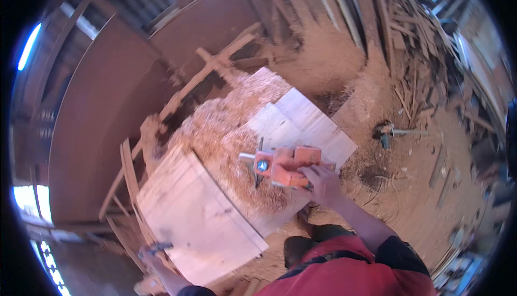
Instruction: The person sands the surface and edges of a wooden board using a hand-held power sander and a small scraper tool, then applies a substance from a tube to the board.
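Note:
An orange power tool (293,166) with a blue round part and a pale rod at its left end stands over the wood shavings and boards in the middle. My right hand (323,183) grips its right end, fingers curled over it. At the lower left, my left hand (151,258) is closed around a small dark object (157,247) by the edge of a pale wooden panel (199,220). Blur hides what kind of object that is. Another pale board (309,124) lies beyond the orange tool, partly covered by shavings.
A thick heap of wood shavings (215,126) covers the work surface between the boards. On the sawdust-covered floor to the right lies a green and dark tool (385,134). Scrap wood (420,48) is piled at the far right; large brown sheets (97,124) lean at the left.

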### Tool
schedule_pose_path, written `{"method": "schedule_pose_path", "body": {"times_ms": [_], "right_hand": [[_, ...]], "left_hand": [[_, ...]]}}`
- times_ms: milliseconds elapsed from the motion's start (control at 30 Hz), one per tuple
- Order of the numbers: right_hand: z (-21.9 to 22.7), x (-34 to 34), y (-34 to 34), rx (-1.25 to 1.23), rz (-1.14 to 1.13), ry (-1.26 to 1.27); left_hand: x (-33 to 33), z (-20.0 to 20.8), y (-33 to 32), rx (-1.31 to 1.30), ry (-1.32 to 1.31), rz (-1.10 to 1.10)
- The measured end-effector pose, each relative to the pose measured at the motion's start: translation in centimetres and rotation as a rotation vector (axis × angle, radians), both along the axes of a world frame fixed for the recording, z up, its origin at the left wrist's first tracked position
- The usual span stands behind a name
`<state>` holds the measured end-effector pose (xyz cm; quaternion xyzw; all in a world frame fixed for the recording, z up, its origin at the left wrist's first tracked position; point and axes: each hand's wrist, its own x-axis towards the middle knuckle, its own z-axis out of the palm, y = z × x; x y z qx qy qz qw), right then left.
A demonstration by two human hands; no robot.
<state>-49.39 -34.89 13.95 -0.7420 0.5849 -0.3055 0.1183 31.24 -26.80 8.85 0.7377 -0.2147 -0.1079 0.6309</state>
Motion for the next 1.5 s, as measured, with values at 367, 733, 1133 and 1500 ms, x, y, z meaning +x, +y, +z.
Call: {"method": "schedule_pose_path", "body": {"times_ms": [367,733,1133,1500], "right_hand": [[-0.3,0.1,-5.3,0.583,0.320,-0.231],[8.2,4.9,11.9,0.934,0.379,-0.454],[8.3,17.2,20.8,1.193,1.208,0.033],[3.6,15.1,14.3,0.540,1.083,0.244]], "left_hand": [[-42.5,-6.5,21.2,0.520,0.034,-0.483],[-54.7,9.9,27.8,0.189,-0.412,-0.419],[-49.7,12.4,30.0,0.195,-0.420,-0.741],[-50.2,9.7,24.4,0.198,-0.362,-0.459]]}}
